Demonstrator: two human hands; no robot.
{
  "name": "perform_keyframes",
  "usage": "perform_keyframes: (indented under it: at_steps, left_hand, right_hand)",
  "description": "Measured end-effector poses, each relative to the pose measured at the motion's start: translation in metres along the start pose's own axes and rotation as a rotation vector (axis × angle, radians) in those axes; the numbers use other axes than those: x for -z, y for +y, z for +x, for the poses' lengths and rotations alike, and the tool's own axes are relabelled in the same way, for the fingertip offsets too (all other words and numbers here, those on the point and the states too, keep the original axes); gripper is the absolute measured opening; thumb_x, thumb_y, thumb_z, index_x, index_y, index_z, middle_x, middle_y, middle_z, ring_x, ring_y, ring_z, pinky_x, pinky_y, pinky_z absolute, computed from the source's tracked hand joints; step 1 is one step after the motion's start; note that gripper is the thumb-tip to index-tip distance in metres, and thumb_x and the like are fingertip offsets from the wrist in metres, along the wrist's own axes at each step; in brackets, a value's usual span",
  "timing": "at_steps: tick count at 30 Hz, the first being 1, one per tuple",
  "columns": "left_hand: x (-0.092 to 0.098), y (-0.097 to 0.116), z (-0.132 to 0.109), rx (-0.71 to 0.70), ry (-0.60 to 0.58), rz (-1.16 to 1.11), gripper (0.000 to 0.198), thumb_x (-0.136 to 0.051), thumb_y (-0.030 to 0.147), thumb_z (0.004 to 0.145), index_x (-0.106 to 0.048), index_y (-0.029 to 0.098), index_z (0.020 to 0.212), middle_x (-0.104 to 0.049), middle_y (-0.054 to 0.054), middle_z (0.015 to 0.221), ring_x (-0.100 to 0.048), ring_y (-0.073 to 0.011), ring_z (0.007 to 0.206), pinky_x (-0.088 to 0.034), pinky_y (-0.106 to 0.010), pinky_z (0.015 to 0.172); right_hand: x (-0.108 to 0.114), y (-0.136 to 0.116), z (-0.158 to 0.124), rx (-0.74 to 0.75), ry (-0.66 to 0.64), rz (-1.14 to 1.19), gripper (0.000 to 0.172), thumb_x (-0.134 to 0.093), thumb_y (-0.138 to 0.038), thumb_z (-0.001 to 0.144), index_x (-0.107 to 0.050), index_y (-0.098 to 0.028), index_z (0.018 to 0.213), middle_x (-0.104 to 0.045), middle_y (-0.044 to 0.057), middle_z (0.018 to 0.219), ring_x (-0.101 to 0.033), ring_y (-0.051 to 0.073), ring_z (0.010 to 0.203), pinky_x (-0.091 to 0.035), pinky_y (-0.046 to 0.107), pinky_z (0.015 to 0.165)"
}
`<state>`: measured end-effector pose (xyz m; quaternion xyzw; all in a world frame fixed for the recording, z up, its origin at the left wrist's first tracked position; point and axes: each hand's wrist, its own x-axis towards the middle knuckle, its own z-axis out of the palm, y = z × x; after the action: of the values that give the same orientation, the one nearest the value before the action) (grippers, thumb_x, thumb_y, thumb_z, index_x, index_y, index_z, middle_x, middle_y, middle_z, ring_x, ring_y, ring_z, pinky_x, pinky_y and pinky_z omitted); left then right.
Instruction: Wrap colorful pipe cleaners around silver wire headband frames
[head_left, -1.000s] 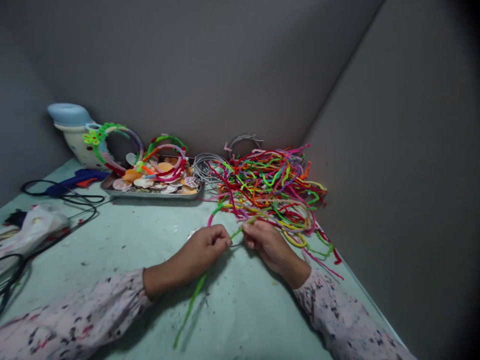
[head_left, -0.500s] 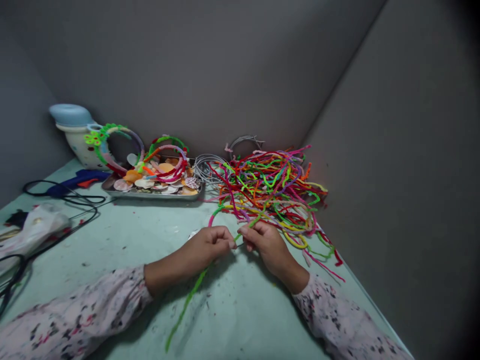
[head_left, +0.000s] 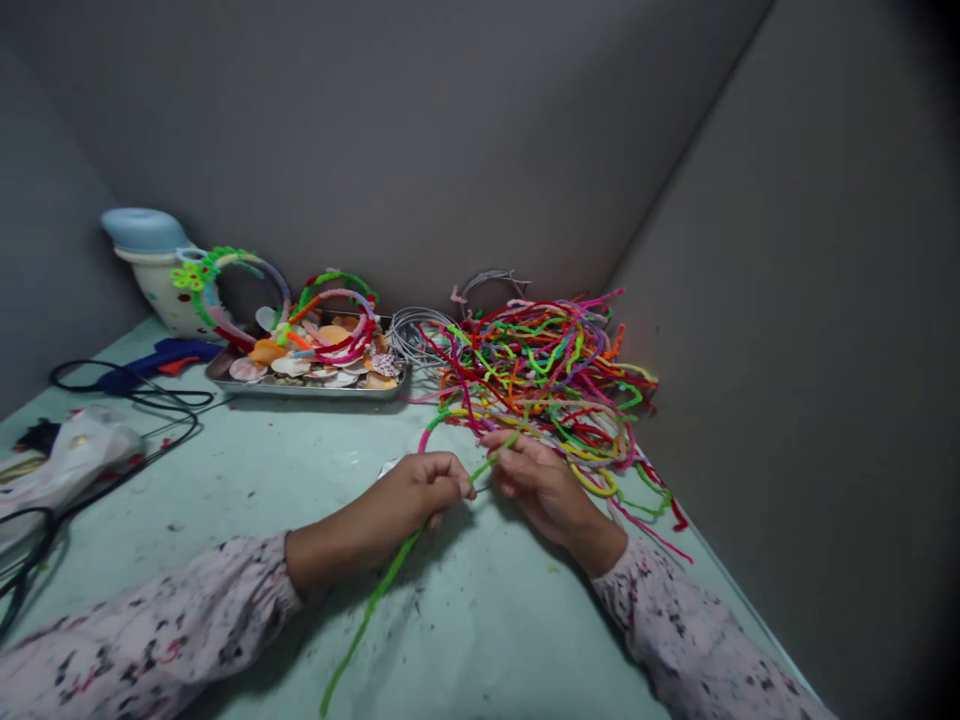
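My left hand [head_left: 424,490] is closed in a pinch on a green pipe cleaner [head_left: 367,615], whose long tail hangs down toward the front of the table. A wire hoop [head_left: 424,437] wrapped in pink, green, yellow and purple rises behind this hand, its near part held in the same pinch. My right hand [head_left: 544,490] has the upper end of the green pipe cleaner between thumb and fingers, the index finger stretched a little. Bare wire shows faintly between the hands. My fingers hide where the green strand meets the hoop.
Behind my right hand lies a tangled heap of coloured pipe cleaners [head_left: 555,350]. Coiled silver wire [head_left: 420,338] sits beside a metal tray [head_left: 315,391] of shells and wrapped hoops. At left are a bottle [head_left: 161,280], a blue glue gun [head_left: 150,365], a black cable [head_left: 169,445] and a plastic bag [head_left: 82,450].
My right hand has shifted slightly right and its fingers have loosened and straightened a little around the green strand. My left hand stays nearly where it was.
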<state>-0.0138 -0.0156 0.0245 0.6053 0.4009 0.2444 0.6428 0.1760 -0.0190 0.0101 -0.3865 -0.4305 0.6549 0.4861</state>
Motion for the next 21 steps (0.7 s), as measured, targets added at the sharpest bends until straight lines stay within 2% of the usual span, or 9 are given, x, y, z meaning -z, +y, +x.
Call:
perform_keyframes:
  at_steps: [3, 6, 10, 13, 17, 21]
  left_hand:
    - [0.001, 0.000, -0.002, 0.091, -0.089, -0.238, 0.016, -0.056, 0.031, 0.078, -0.058, 0.015, 0.081, -0.036, 0.009, 0.043, -0.023, -0.0056, 0.038, -0.016, -0.019, 0.040]
    - [0.002, 0.002, -0.003, 0.150, -0.158, -0.400, 0.015, -0.059, 0.030, 0.076, -0.057, 0.015, 0.080, -0.033, 0.010, 0.040, -0.017, -0.0046, 0.036, -0.012, -0.020, 0.038]
    - [0.002, 0.003, -0.002, 0.140, -0.143, -0.378, 0.018, -0.059, 0.033, 0.076, -0.057, 0.015, 0.080, -0.032, 0.010, 0.040, -0.018, -0.0046, 0.036, -0.013, -0.020, 0.039]
    - [0.000, 0.000, 0.000, 0.076, -0.070, -0.152, 0.018, -0.056, 0.033, 0.078, -0.057, 0.015, 0.080, -0.036, 0.008, 0.045, -0.025, -0.0056, 0.040, -0.018, -0.020, 0.041]
    - [-0.002, -0.005, 0.000, -0.090, 0.057, 0.309, 0.016, -0.048, 0.030, 0.082, -0.053, 0.016, 0.075, -0.043, 0.005, 0.055, -0.036, -0.0084, 0.050, -0.026, -0.020, 0.049]
    - [-0.002, -0.007, -0.006, -0.313, 0.140, 0.851, 0.016, -0.040, 0.022, 0.086, -0.054, 0.018, 0.079, -0.052, 0.001, 0.063, -0.044, -0.0116, 0.057, -0.029, -0.023, 0.056]
  right_hand:
    - [0.008, -0.006, 0.001, 0.029, 0.003, 0.121, 0.032, -0.069, -0.029, 0.072, -0.065, -0.018, 0.101, -0.054, -0.001, 0.069, -0.043, 0.008, 0.054, -0.033, 0.021, 0.049]
    - [0.013, -0.008, 0.004, 0.056, 0.049, 0.115, 0.023, -0.071, -0.030, 0.072, -0.067, -0.017, 0.091, -0.053, -0.002, 0.066, -0.043, 0.007, 0.052, -0.031, 0.020, 0.047]
    - [0.014, -0.006, 0.008, 0.091, 0.146, 0.008, 0.025, -0.071, -0.039, 0.071, -0.065, -0.017, 0.080, -0.055, -0.003, 0.064, -0.042, 0.006, 0.049, -0.031, 0.021, 0.047]
    - [0.013, -0.004, 0.009, 0.152, 0.234, -0.169, 0.030, -0.068, -0.044, 0.074, -0.059, -0.017, 0.067, -0.053, -0.003, 0.058, -0.044, 0.008, 0.049, -0.033, 0.023, 0.049]
    - [0.010, -0.004, 0.006, 0.206, 0.347, -0.489, 0.039, -0.062, -0.048, 0.078, -0.050, -0.019, 0.056, -0.047, -0.004, 0.050, -0.042, 0.010, 0.049, -0.033, 0.026, 0.051]
    - [0.007, -0.006, 0.003, 0.192, 0.436, -0.564, 0.042, -0.061, -0.048, 0.079, -0.045, -0.020, 0.052, -0.040, -0.006, 0.046, -0.034, 0.010, 0.046, -0.028, 0.026, 0.049]
